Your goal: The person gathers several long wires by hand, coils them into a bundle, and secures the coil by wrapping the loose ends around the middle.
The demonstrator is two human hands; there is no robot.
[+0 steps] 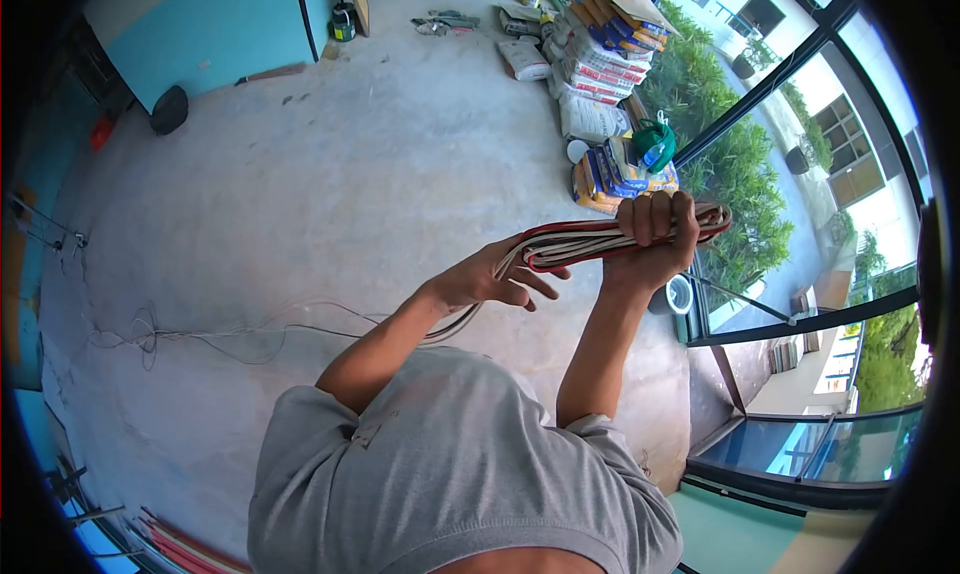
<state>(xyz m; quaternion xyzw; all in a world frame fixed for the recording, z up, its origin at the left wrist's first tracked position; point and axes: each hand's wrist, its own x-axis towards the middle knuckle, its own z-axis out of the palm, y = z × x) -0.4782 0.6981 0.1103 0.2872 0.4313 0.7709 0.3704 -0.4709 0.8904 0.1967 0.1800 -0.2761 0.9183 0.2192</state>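
Note:
A long, flattened coil of electrical cable (pixel 580 244), with white, black and red strands, stretches between my hands in front of my chest. My right hand (pixel 657 232) is closed around its right part, and looped ends stick out past the fist. At the left end of the coil is my left hand (pixel 490 277), touching the strands, its fingers apart and pointing right. From beneath that hand, loose cable (pixel 455 326) hangs behind my forearm. It trails left over the floor into a loose tangle (pixel 150 334).
Stacked bags (pixel 600 74) stand by the glass wall at the back right, with a green item (pixel 655 144) on nearer bags. A white bucket (pixel 678 294) sits beside my right forearm. A dark basin (pixel 170 111) leans at the blue wall. Red pipes (pixel 185 549) lie at lower left.

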